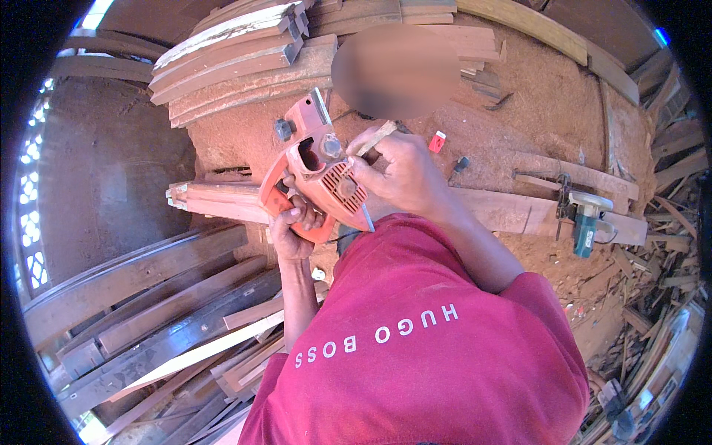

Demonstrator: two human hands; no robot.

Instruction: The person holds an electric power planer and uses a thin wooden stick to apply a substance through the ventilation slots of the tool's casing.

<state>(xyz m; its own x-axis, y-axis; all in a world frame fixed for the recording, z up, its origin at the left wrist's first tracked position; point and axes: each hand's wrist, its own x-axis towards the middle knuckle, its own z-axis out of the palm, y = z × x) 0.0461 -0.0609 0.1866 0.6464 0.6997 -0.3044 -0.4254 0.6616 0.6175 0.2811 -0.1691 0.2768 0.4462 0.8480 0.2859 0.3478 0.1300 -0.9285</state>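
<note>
My left hand [295, 221] is wrapped round the handle of an orange-red electric planer [347, 188], holding it up and tilted in front of me. The planer's vented side, its dark round opening and a black knob show. My right hand [404, 174] is closed close beside the planer's body. Between its thumb and fingers is a short light-brown stick [381, 136], slanting up past the knuckles. Whether its lower end touches the planer is hidden by my fingers.
A teal circular saw [585, 225] rests on a long plank [500, 211] at the right. Stacked boards [248, 63] lie at the far side, more timber [185, 297] at lower left. A small red-and-white box [437, 142] lies on the sawdust-covered ground. Wood scraps [671, 252] pile up at the right edge.
</note>
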